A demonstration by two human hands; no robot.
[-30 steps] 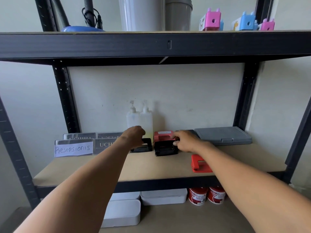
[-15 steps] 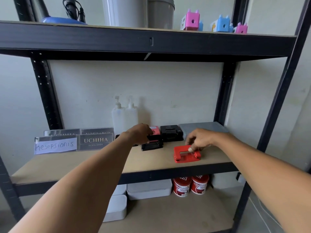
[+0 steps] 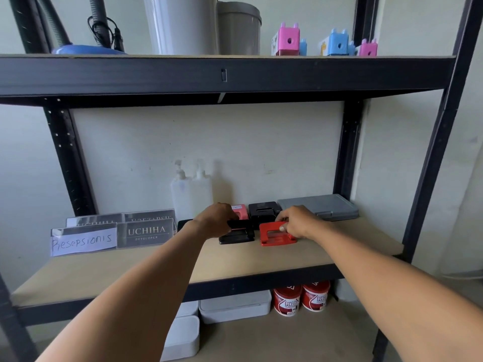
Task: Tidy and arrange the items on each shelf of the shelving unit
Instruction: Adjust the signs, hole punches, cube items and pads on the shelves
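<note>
Head view: left hand (image 3: 218,220) grips the black punch (image 3: 236,235), right hand (image 3: 298,222) grips the red punch (image 3: 277,235) (mid-shelf, toward the back edge).

Wooden shelf (image 3: 162,267); punches (image 3: 277,235), nameplates (image 3: 146,232)

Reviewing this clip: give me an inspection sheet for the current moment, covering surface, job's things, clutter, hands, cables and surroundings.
Surface: middle shelf, bare board at front.
Job's things: red hole punch beside black hole punch; second black punch and pink-topped punch behind; name plates at left; two pump bottles at back; grey case at right.
Clutter: nothing seen.
Hands: left hand grips black hole punch; right hand holds red hole punch.
Cables: black cord on top shelf.
Surroundings: red tubs and white boxes below.
</note>
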